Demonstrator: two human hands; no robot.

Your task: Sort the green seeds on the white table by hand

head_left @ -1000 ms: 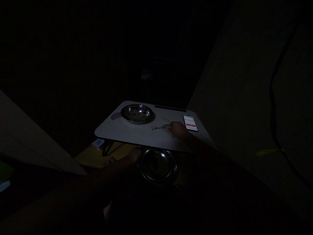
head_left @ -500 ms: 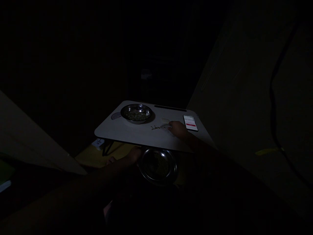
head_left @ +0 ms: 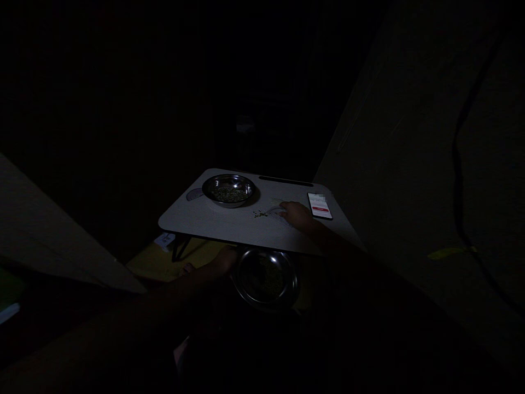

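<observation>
In very dim light, my left hand [head_left: 225, 259] grips the left rim of a steel bowl [head_left: 288, 293] below the near edge of a small white folding table [head_left: 205, 221]. Greenish grains [head_left: 273, 276] lie inside that bowl. Over the tabletop, my right hand [head_left: 298, 214] has its fingers curled together on a pale, see-through thing [head_left: 275, 209] whose kind I cannot make out. Just left of it are scattered small grains [head_left: 260, 214]. A second steel bowl [head_left: 228, 204], also with grains in it, stands at the table's back left.
A phone [head_left: 320, 206] with a lit screen lies on the table's right side. Along the back edge runs a dark slot [head_left: 286, 181]. A wall with a dark cable [head_left: 456, 164] rises at right; a pale panel [head_left: 49, 230] stands at left.
My right hand has shifted slightly left, its fingers moving a little on the tabletop. The left hand and both bowls stay where they were.
</observation>
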